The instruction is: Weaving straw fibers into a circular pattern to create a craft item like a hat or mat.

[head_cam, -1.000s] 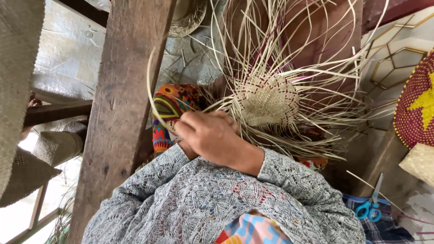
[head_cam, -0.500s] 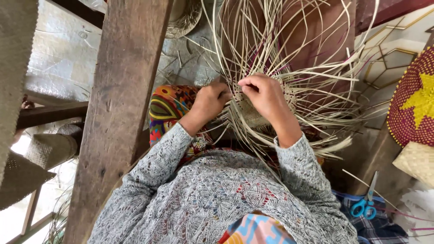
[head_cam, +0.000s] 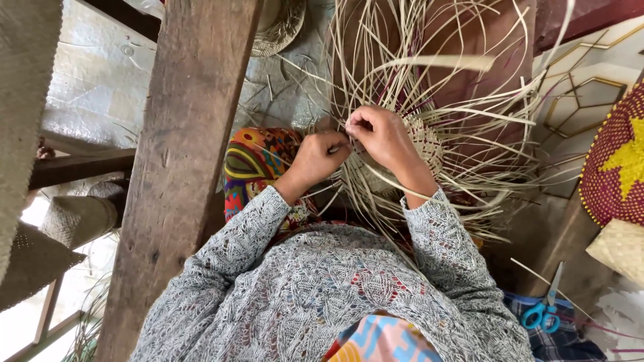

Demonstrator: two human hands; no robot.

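- My left hand (head_cam: 320,155) and right hand (head_cam: 382,137) meet at the rim of the half-woven straw piece (head_cam: 419,144), held up in front of my chest.
- Both sets of fingers are pinched on thin straw strands (head_cam: 463,114) at the weave's edge, right above left.
- Loose strands fan out all round; I judge one could snag, kink or snap if pulled hard.
- If the pinch slips, the last crossings may loosen.
- Blue-handled scissors (head_cam: 542,314) lie well apart, lower right; a wooden post (head_cam: 181,167) stands left.
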